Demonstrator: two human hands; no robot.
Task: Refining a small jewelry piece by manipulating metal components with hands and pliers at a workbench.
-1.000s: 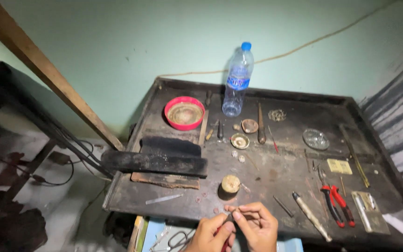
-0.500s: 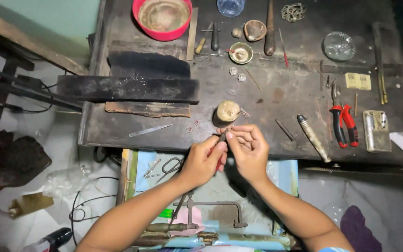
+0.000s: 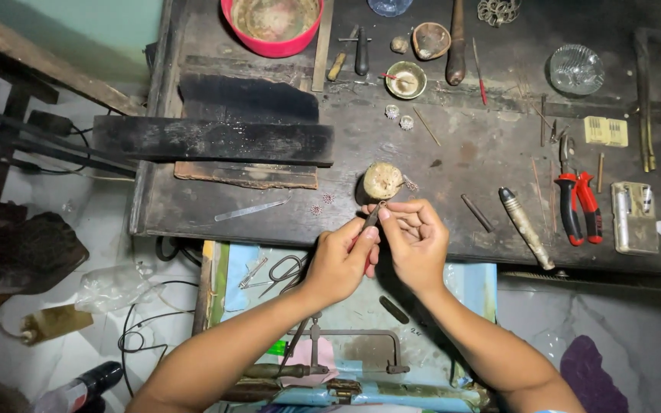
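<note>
left hand (image 3: 343,258) grips small pliers (image 3: 369,220); right hand (image 3: 415,239) pinches something too tiny to identify

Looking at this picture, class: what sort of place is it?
Probably a small jewellery or metalwork bench: red-handled pliers and a jeweller's saw frame lie about, and both hands work a tiny piece with a fine tool.

A small pale-yellow rectangular packet (image 3: 606,131) is seen lying flat near the right end of the dark bench (image 3: 468,153), just above a larger grey-silver rectangular pack (image 3: 634,217) set upright beside it. A tan tag (image 3: 51,324) on a string is found on the floor at lower left.
</note>
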